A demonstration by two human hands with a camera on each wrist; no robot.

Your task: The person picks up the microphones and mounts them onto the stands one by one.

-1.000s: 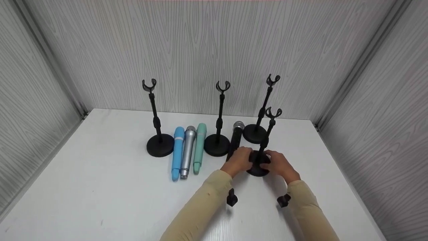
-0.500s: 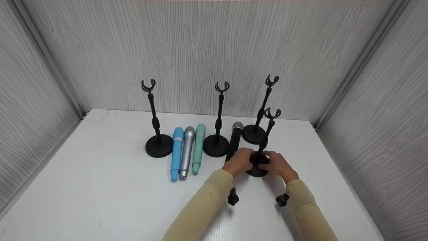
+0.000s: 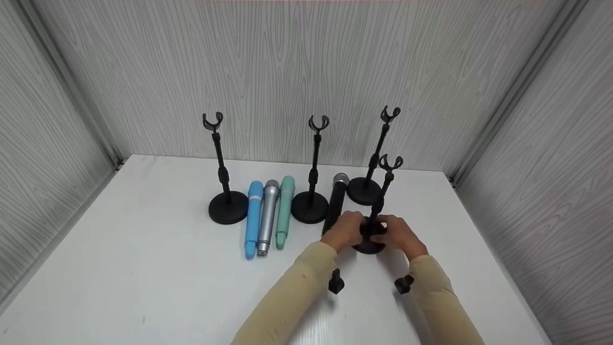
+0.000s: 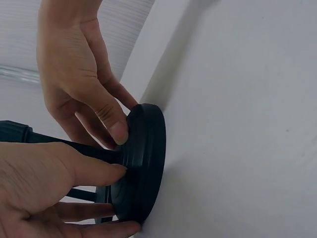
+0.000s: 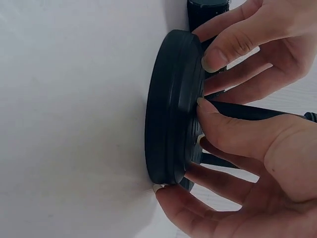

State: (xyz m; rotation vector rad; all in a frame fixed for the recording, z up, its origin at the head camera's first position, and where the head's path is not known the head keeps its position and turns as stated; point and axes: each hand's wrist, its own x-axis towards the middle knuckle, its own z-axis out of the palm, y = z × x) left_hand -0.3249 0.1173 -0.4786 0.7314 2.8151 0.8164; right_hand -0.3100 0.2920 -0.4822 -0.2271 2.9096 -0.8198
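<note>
Both my hands hold the round black base of the front microphone stand (image 3: 368, 247), at the right of the table in the head view. My left hand (image 3: 344, 232) grips the base's left side, thumb on top and fingers round the rim. From the other side my right hand (image 3: 401, 235) grips it the same way. The stand's pole rises between the hands to an open, forked clip. In both wrist views the base sits at the tabletop, the thumbs close together on it. Just left of my left hand lies a black microphone (image 3: 337, 199), its lower end hidden by the hand.
Behind the held stand is another black stand (image 3: 365, 191). Further stands are at the middle (image 3: 310, 208) and left (image 3: 228, 208). Between these two lie a blue microphone (image 3: 254, 215), a silver microphone (image 3: 269, 215) and a green microphone (image 3: 286, 211). Panels enclose the white table (image 3: 143, 268).
Almost nothing differs. Both hands keep their grip on the stand's base, which stays in place; the whole view shifts slightly, and the left forearm has edged a little to the right.
</note>
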